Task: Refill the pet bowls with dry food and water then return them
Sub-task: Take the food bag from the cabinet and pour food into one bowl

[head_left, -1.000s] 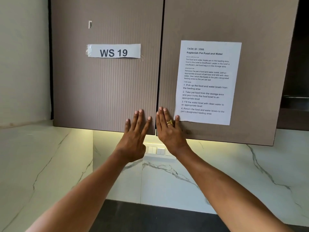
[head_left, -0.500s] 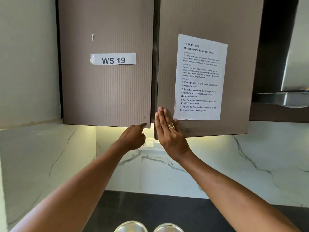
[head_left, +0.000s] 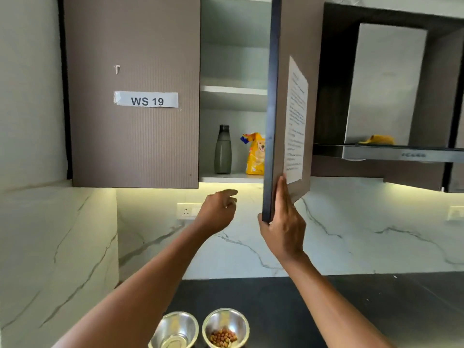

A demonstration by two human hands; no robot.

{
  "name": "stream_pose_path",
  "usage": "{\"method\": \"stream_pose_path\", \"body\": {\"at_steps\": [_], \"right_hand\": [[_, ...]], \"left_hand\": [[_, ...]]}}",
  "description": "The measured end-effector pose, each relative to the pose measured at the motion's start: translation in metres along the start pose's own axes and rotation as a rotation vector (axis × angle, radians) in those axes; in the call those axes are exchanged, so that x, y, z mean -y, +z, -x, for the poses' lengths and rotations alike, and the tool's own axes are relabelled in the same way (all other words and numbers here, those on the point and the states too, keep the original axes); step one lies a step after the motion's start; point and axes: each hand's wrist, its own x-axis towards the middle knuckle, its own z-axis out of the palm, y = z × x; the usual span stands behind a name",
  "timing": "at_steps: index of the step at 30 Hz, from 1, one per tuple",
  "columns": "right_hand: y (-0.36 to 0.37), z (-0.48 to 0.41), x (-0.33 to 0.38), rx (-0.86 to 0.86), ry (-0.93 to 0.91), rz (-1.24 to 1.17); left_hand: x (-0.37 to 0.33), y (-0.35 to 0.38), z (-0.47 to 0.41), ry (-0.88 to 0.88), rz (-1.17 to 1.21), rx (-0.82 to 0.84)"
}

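My right hand (head_left: 282, 222) grips the bottom corner of the right cabinet door (head_left: 273, 104), which stands swung open. On the lower shelf inside stand a dark grey bottle (head_left: 222, 149) and a yellow pet food bag (head_left: 255, 153), partly hidden by the door. My left hand (head_left: 219, 211) hovers below the shelf edge, fingers loosely curled, holding nothing. Two steel bowls sit on the dark counter below: the left bowl (head_left: 175, 330) looks empty or holds a little water, the right bowl (head_left: 225, 327) holds a few brown kibbles.
The left cabinet door (head_left: 133, 96), labelled WS 19, stays closed. A task sheet (head_left: 295, 119) is taped to the open door. A range hood (head_left: 386, 151) with a yellow cloth on it juts out at right. A wall socket (head_left: 187, 211) sits on the marble backsplash.
The right door has swung wide open, revealing the bottle and food bag. My right hand now grips its lower corner. My left hand dropped off the left door. The bowls came into view.
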Motion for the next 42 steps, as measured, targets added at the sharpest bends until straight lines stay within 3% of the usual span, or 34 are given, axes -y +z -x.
{"method": "stream_pose_path", "body": {"at_steps": [3,14,23,29,31,35,42], "right_hand": [[-0.028,0.005,-0.02,-0.088,0.042,-0.008],[-0.119,0.023,-0.113,-0.243,0.522,-0.43],[-0.159,0.019,-0.18,-0.241,0.679,-0.565],[-0.145,0.028,-0.177,-0.27,0.724,-0.552],[-0.129,0.033,-0.173,-0.201,0.835,-0.566],[-0.082,0.046,-0.161,0.096,1.038,-0.615],[-0.018,-0.005,-0.126,0.432,0.884,-0.58]], "left_hand": [[-0.033,0.018,0.003,0.032,0.009,0.06],[-0.152,0.108,0.007,0.184,-0.002,0.3],[-0.164,0.16,0.014,0.074,-0.046,0.261],[-0.153,0.152,0.019,0.008,-0.113,0.212],[-0.145,0.144,0.019,-0.01,-0.131,0.184],[-0.117,0.125,0.013,-0.054,-0.161,0.123],[-0.059,0.082,-0.024,-0.058,-0.23,0.071]]}}
